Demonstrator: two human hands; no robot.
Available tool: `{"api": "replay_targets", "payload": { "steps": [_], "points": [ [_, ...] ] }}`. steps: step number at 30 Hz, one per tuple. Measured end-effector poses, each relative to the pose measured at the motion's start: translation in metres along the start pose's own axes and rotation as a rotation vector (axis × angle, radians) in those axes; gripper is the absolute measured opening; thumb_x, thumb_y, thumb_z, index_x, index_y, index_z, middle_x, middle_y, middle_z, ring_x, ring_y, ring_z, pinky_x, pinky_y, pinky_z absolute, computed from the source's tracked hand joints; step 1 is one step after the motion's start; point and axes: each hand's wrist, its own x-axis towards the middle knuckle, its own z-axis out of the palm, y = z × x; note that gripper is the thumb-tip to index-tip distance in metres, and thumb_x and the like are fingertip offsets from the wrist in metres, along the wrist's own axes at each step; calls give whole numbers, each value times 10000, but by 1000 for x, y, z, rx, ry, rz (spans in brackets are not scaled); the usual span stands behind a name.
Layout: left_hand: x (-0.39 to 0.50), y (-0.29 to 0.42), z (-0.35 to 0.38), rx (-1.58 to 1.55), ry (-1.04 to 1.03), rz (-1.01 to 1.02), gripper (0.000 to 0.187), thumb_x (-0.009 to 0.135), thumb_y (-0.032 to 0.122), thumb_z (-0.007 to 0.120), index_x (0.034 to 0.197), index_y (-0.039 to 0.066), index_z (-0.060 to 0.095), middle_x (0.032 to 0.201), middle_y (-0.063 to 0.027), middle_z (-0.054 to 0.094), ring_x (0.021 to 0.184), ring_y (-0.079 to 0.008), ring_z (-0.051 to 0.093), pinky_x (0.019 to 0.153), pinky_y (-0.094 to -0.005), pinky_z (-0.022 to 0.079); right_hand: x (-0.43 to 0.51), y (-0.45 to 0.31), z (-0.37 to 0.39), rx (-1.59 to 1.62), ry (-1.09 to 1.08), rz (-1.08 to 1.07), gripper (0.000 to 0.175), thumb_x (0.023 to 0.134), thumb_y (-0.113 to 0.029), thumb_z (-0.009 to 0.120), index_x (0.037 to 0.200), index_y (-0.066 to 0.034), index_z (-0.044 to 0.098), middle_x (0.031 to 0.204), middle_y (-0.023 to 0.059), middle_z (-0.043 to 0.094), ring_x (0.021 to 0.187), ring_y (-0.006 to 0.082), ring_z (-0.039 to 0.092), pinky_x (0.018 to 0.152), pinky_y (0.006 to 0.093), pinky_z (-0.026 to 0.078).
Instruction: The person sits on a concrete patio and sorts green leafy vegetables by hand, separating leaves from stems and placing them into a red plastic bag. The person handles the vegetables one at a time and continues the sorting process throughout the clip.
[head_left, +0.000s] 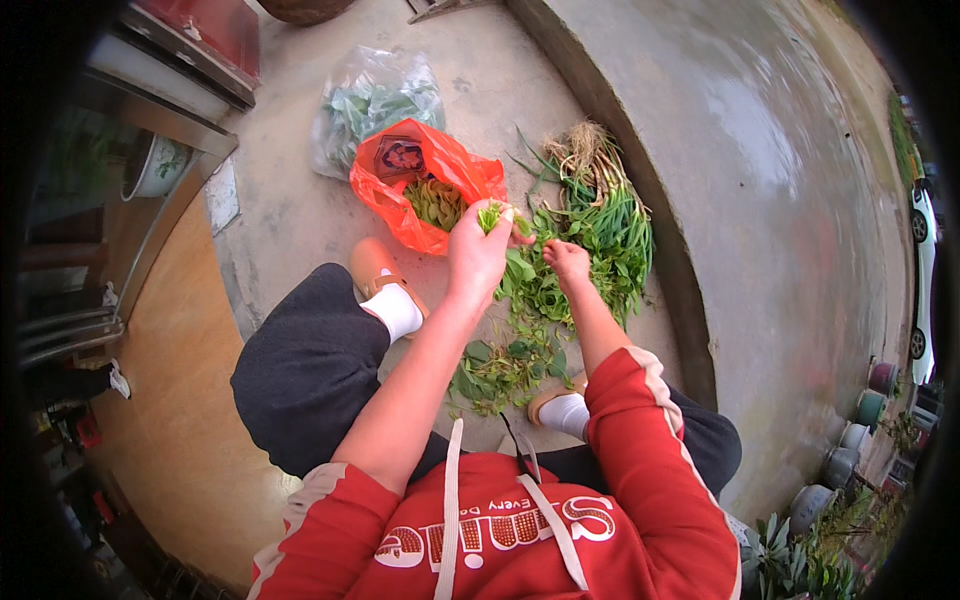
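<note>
My left hand (484, 244) is closed around a small bunch of green leafy sprigs (491, 217), just over the rim of a red plastic bag (379, 206). Inside that open bag lie yellowish-green leaves (436, 203). A little to the right, my right hand (568, 262) has its fingertips pinched together above a pile of leafy greens (551, 294); whether something small is between them I cannot tell. Beyond the pile lie spring onions (611, 199) with their roots upward in the view. Loose leaves and stems (510, 367) are scattered on the concrete between my feet.
A clear plastic bag (382, 94) of greens stands behind the red bag. A raised concrete edge (652, 157) runs along the right, beside wet paving. My clogs (375, 270) flank the leaves. At left are a door frame and tiled floor; pots and a white car (922, 285) are far right.
</note>
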Motion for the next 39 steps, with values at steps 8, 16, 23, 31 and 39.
{"api": "replay_targets", "payload": {
  "steps": [8,16,23,31,39],
  "points": [
    [-14,14,1,-66,-93,-157,188,835,200,698,914,79,578,698,21,536,595,-89,486,581,-271,434,-59,-66,-62,-203,-162,-34,145,891,-142,659,975,-28,625,814,16,631,686,86,578,584,219,485],
    [-33,8,5,-119,-170,-221,171,816,194,723,894,70,635,776,24,572,619,-71,483,538,-234,407,-150,-143,-63,-148,-367,-115,138,902,-146,650,988,-38,656,817,-24,636,657,48,538,584,194,447],
    [-42,-8,6,-47,-508,-225,379,852,163,690,1205,44,627,832,36,644,600,-38,483,530,-192,391,-199,-162,-45,-150,-523,-66,157,893,-192,667,975,-59,646,830,-26,628,675,45,528,616,189,448],
    [-32,-60,4,-16,-98,-221,159,863,180,676,964,61,705,802,35,653,628,-44,502,539,-218,387,-159,-95,-44,-601,-652,151,246,888,-245,670,1021,-38,671,821,6,660,660,53,581,616,202,489],
    [-16,-76,-1,87,87,-279,167,927,202,589,911,59,675,917,4,630,819,-90,518,725,-282,416,-51,-50,-87,-1325,63,-478,278,833,-123,608,1104,-148,665,1333,132,452,1119,333,544,941,415,467]
  ]
}}
